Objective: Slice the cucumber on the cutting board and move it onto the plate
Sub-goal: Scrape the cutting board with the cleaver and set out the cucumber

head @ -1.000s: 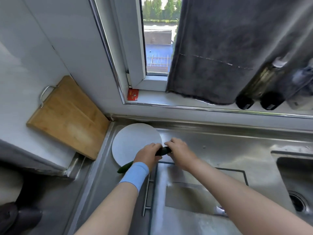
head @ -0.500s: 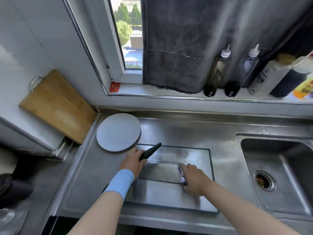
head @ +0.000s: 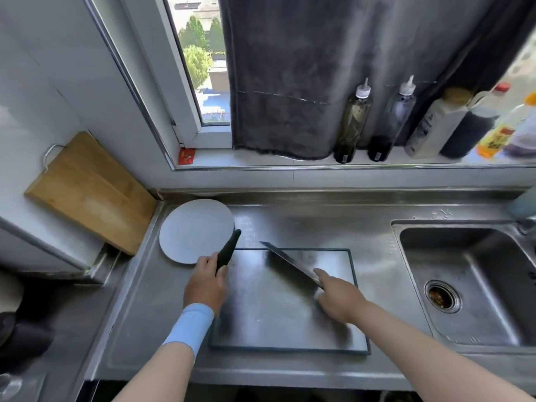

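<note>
One head-worn wide-angle view looks forward and down, close over the steel counter (head: 179,329) toward the window (head: 200,68).

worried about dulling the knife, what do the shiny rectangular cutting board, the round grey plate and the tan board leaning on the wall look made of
Shiny rectangular cutting board: likely stainless steel, brushed, mirroring light, dark rim. Round grey plate: matte, no glare; ceramic or plastic, unclear. Tan leaning board: wood or bamboo, visible grain, metal loop handle.

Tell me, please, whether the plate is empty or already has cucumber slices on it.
Empty. The plate shows a bare grey surface with no slices, and the left hand grips the cucumber near its rim.
</note>
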Tool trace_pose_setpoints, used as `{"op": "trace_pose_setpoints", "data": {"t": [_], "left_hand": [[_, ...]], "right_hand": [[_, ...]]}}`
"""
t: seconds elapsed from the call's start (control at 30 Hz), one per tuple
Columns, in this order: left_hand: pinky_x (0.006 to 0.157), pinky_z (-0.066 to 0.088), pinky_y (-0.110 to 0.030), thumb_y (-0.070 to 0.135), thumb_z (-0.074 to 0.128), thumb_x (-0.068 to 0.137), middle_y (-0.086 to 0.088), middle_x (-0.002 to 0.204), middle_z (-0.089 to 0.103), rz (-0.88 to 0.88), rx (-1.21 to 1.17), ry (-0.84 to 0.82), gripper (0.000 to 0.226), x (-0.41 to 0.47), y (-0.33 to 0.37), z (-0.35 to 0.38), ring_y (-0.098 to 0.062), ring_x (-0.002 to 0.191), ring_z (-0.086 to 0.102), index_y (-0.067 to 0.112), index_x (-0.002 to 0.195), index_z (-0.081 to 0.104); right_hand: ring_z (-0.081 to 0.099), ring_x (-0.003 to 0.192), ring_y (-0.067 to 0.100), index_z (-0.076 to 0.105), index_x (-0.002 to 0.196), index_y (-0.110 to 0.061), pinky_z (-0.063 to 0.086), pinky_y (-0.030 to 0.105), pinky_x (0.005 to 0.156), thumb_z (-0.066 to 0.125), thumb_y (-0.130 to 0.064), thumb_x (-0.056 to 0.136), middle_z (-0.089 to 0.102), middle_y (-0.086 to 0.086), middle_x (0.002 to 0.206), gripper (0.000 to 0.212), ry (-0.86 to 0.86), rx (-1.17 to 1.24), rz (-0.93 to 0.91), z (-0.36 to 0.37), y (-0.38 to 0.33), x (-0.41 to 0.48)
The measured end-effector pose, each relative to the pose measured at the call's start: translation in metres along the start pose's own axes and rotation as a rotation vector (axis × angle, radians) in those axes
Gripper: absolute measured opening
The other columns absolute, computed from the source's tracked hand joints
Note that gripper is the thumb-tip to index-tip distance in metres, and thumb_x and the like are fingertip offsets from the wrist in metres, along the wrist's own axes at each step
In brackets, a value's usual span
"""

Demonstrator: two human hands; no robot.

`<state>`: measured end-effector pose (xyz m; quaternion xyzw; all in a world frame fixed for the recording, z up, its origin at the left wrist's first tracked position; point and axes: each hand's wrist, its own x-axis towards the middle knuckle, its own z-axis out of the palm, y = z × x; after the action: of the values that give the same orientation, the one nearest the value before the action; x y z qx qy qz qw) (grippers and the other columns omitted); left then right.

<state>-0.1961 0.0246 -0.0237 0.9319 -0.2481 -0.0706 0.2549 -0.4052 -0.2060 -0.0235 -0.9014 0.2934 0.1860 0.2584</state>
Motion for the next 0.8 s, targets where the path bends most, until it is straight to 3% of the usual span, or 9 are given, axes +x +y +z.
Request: {"op": "trace_pose_setpoints", "data": {"t": [0.1,0.2,0.33,0.43,0.5,0.63,0.8], "left_hand": [[0.075,0.049,-0.033,0.031,0.045,0.098,0.002,0.116,0.048,0.058,0.086,-0.169,0.029,0.003,-0.003,0.010,-0.021,0.087,0.054,0.020,0.124,0.052],[0.074,0.050,-0.032,0.037,0.042,0.098,0.005,0.117,0.048,0.131,0.226,-0.345,0.027,0.000,0.004,0.029,-0.020,0.090,0.055,0.025,0.121,0.050],[0.072,0.046,-0.030,0.037,0.039,0.100,0.003,0.115,0.045,0.201,0.304,-0.435,0.029,0.001,0.018,0.053,-0.020,0.087,0.051,0.023,0.124,0.047],[0.077,0.048,-0.033,0.037,0.039,0.099,0.000,0.113,0.046,0.254,0.337,-0.447,0.031,0.004,0.020,0.068,-0.021,0.095,0.051,0.021,0.124,0.049],[0.080,0.046,-0.030,0.038,0.040,0.098,0.001,0.114,0.047,0.266,0.334,-0.425,0.034,0.006,0.018,0.073,-0.020,0.101,0.048,0.021,0.126,0.049],[0.095,0.040,-0.028,0.035,0.046,0.097,0.002,0.132,0.041,0.339,0.218,-0.362,0.049,0.006,0.016,0.080,-0.018,0.119,0.040,0.023,0.143,0.035],[0.097,0.033,-0.020,0.018,0.048,0.096,0.002,0.131,0.040,0.461,0.086,-0.338,0.035,0.010,0.026,0.094,-0.016,0.116,0.041,0.017,0.131,0.046]], "right_hand": [[0.061,0.092,0.021,0.045,0.137,-0.036,0.048,0.033,0.077,0.042,-0.036,0.098,0.068,-0.003,0.104,0.039,0.059,0.196,0.052,0.000,-0.010,0.006],[0.060,0.089,0.016,0.056,0.120,-0.039,0.049,0.033,0.079,0.042,-0.049,0.102,0.065,-0.013,0.093,0.024,0.088,0.352,0.073,0.005,-0.021,0.008],[0.059,0.081,0.016,0.058,0.106,-0.040,0.045,0.030,0.067,0.039,-0.047,0.103,0.065,-0.010,0.083,0.020,0.129,0.297,0.084,0.011,-0.023,0.009],[0.057,0.081,0.017,0.058,0.111,-0.044,0.042,0.030,0.064,0.038,-0.043,0.104,0.068,-0.011,0.086,0.021,0.142,0.229,0.062,0.015,-0.021,0.007],[0.056,0.078,0.017,0.058,0.108,-0.044,0.039,0.028,0.060,0.038,-0.040,0.104,0.063,-0.013,0.077,0.021,0.144,0.219,0.067,0.015,-0.020,0.007],[0.057,0.074,0.019,0.056,0.098,-0.044,0.038,0.028,0.057,0.039,-0.036,0.103,0.058,-0.010,0.069,0.020,0.158,0.243,0.089,0.016,-0.015,0.012],[0.057,0.069,0.017,0.060,0.117,-0.040,0.039,0.028,0.056,0.039,-0.033,0.103,0.065,-0.008,0.075,0.026,0.160,0.216,0.059,0.021,-0.016,0.015]]}}
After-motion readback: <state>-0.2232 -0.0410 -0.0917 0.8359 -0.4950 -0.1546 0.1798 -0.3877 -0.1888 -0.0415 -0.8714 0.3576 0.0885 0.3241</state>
